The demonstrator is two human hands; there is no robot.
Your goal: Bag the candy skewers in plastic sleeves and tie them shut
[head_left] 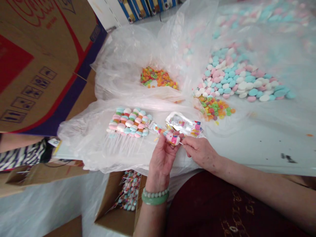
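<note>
In my left hand [165, 153] lies a candy lollipop in a printed clear wrapper [172, 137], with the fingers curled round it. My right hand [201, 152] pinches the white stick [181, 143] at the wrapper's lower end. Just beyond my hands is a stack of printed plastic wrappers [181, 122], with gold ties beside it. Rows of bare candy lollipops [129, 121] in pink, white and blue lie to the left, their white sticks pointing toward me.
Ring candies [158, 77] sit in plastic sheeting, with a second pile of ring candies [217, 108] farther right. Pastel oval candies [234, 77] spread behind. A big printed carton [44, 59] stands at left; below the table edge, an open cardboard box [106, 210] holds wrapped lollipops [129, 191].
</note>
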